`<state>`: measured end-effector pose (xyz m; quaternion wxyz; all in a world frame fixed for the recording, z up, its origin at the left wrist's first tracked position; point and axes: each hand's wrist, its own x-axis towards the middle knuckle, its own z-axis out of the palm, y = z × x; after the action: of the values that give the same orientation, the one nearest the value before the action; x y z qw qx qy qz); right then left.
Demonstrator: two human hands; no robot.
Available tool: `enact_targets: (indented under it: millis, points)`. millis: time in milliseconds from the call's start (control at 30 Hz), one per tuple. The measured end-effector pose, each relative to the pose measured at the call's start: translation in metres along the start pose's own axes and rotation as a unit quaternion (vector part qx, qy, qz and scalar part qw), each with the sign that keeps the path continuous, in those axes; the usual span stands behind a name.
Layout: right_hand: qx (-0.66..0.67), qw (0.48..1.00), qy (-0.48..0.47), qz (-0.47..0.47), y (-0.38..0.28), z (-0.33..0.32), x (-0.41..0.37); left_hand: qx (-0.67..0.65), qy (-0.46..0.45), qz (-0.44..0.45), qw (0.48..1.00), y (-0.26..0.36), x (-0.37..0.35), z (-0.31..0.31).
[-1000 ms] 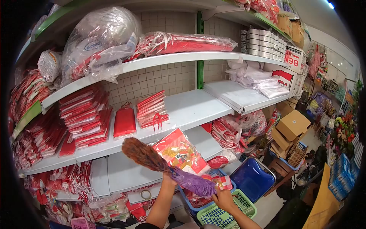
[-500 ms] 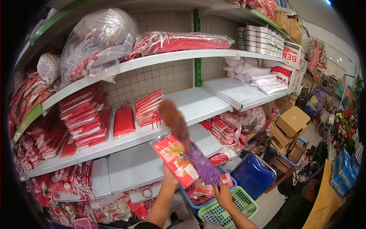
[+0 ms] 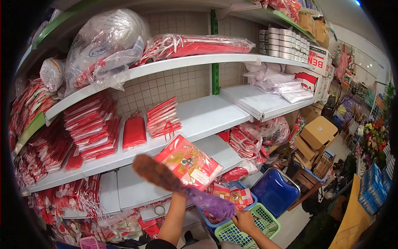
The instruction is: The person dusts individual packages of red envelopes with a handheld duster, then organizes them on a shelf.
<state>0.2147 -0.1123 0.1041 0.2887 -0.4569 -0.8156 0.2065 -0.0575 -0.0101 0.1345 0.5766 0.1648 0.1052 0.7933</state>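
Observation:
My left hand (image 3: 179,198) grips a flat plastic-wrapped red packet (image 3: 201,157) from below. On the packet are a gold winged emblem and a small white label. Closed round the end of a feather duster (image 3: 211,204) is my right hand (image 3: 245,222). The duster is purple near that hand and brown toward its far end, which points left. It crosses in front of the packet's lower left edge and hides most of my left fingers. Just beyond my right hand, a blue basket (image 3: 253,203) holds more red packets.
A green basket (image 3: 271,216) and a blue stool seat (image 3: 275,191) are at lower right. Stacked red packets (image 3: 93,128) lie on the middle shelf (image 3: 207,114). Cardboard boxes (image 3: 319,132) stand to the right; a roll of tape (image 3: 159,210) lies low.
The duster has swung left and down across the packet. The packet has turned to face me more fully and risen slightly. My right hand has shifted slightly down.

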Motion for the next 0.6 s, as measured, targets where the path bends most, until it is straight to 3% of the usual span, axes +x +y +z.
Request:
enact_targets:
  millis: [100, 133, 167, 233, 300, 333, 367, 467, 567, 600]
  points:
    - [0.021, 0.999, 0.004, 0.039, 0.003, 0.003, -0.002, -0.09, -0.178, 0.032, 0.979, 0.007, 0.016, -0.053]
    - [0.044, 0.997, 0.014, 0.067, 0.012, 0.009, -0.003, 0.113, -0.055, 0.115, 0.985, 0.011, -0.008, 0.033]
    - [0.068, 0.993, 0.022, 0.095, 0.019, 0.014, -0.003, -0.051, -0.058, 0.017, 0.997, 0.012, -0.002, 0.027]
    - [0.04, 0.997, 0.001, 0.061, 0.011, 0.007, -0.004, -0.015, -0.009, 0.049, 0.999, 0.014, -0.007, 0.046]
    - [0.029, 0.998, -0.011, 0.057, 0.01, 0.006, -0.004, -0.176, -0.283, -0.034, 0.942, 0.008, 0.023, -0.056]
    - [0.031, 0.997, -0.014, 0.07, 0.013, 0.009, -0.004, -0.196, -0.334, -0.03, 0.922, 0.008, 0.016, -0.026]
    - [0.033, 0.996, -0.017, 0.082, 0.014, 0.01, -0.004, -0.061, -0.082, 0.032, 0.994, 0.014, 0.002, 0.023]
    - [0.149, 0.985, 0.055, 0.072, 0.0, 0.001, 0.004, -0.019, -0.034, 0.028, 0.999, 0.014, -0.01, 0.043]
    - [0.061, 0.998, 0.015, 0.018, 0.005, 0.005, 0.004, -0.207, -0.215, -0.047, 0.953, 0.01, -0.002, 0.017]
    - [0.054, 0.998, 0.011, 0.038, 0.007, 0.005, 0.007, -0.04, 0.008, 0.052, 0.998, 0.004, -0.009, 0.024]
